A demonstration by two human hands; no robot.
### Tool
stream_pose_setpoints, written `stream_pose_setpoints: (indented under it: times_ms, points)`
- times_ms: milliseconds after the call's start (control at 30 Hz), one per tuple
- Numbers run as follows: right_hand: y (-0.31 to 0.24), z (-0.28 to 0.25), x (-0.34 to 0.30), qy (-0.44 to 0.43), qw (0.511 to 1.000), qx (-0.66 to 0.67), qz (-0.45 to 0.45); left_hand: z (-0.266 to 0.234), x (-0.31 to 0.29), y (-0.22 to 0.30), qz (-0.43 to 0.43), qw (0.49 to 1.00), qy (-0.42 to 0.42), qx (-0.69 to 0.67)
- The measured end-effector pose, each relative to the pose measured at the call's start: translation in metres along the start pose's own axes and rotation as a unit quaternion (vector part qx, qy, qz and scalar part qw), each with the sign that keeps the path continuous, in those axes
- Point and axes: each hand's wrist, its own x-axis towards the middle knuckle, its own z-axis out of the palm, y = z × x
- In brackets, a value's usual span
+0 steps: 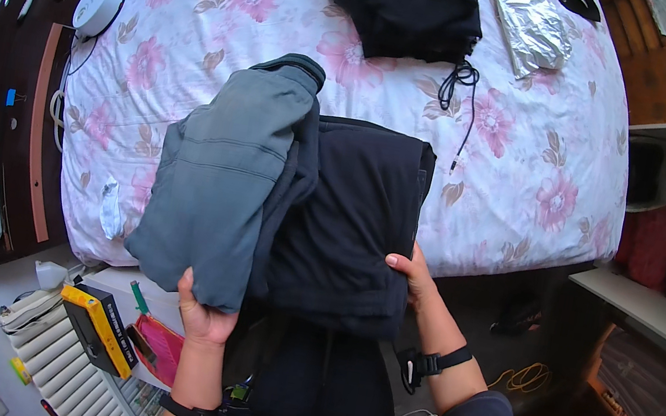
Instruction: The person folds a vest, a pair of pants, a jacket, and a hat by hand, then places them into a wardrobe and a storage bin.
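A folded grey-green garment (221, 162), with a dark band at its far end, lies over the near edge of the bed. My left hand (205, 317) grips its near edge, thumb on top and fingers underneath. Against its right side, partly overlapped by it, is a folded black garment (353, 220) of soft cloth. My right hand (414, 278) holds the right edge of this black one, with the thumb over the cloth and the other fingers largely hidden behind it. Both garments hang slightly past the mattress edge towards me.
Farther back on the floral bedsheet (524, 233) lie a black garment with a drawstring (404, 7) and a crinkled silver bag (533, 25). A white round device (99, 8) sits at the left edge. A yellow-and-black box (98, 327) stands near a white radiator (62, 352); a pale shelf (644, 312) juts out at right.
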Motion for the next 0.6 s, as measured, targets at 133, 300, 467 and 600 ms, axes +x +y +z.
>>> stream_pose_setpoints:
  times_ms: [133, 300, 467, 600]
  points:
    - [0.001, 0.022, -0.044, 0.032, 0.998, 0.041, -0.037, 0.002, -0.005, 0.017, 0.042, 0.997, -0.054, 0.04]
    - [-0.008, 0.01, -0.118, 0.069, 0.987, 0.107, -0.094, 0.028, -0.022, 0.024, 0.039, 0.985, -0.11, 0.13]
    - [-0.025, -0.035, -0.204, 0.132, 0.973, 0.129, -0.14, 0.067, -0.039, 0.001, 0.01, 0.974, -0.2, 0.103]
    - [-0.032, -0.099, -0.274, 0.185, 0.951, 0.133, -0.21, 0.104, -0.056, -0.072, 0.002, 0.968, -0.221, 0.121]
